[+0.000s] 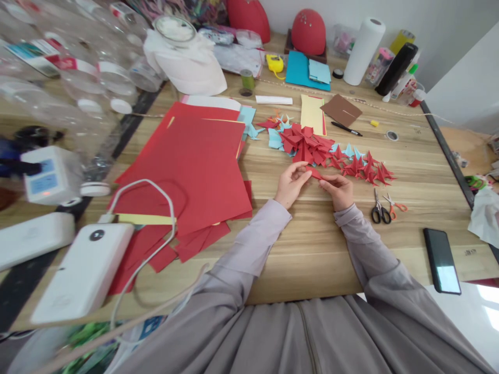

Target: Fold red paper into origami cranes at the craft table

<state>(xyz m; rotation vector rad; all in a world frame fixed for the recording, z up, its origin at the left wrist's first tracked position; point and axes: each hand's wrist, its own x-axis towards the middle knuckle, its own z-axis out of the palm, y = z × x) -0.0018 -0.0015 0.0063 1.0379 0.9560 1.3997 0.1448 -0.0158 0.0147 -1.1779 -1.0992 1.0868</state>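
Between my two hands, just above the wooden table, is a small folded piece of red paper [315,173]. My left hand [291,183] pinches its left end with thumb and fingers. The other end sits in the pinch of my right hand [338,190]. Right behind my hands lies a heap of red folded paper pieces [306,143], with light blue ones [349,151] among them. To the right the heap runs on into small red paper cranes [370,169]. Large red paper sheets [210,171] are stacked to the left of my left hand.
Black scissors [380,210] and orange-handled scissors [395,205] lie right of my right hand. A phone [442,259] rests near the right front edge. White power banks [83,272] with a cable stand at front left; plastic bottles [80,72] crowd the far left. A paper towel roll [363,52] stands behind.
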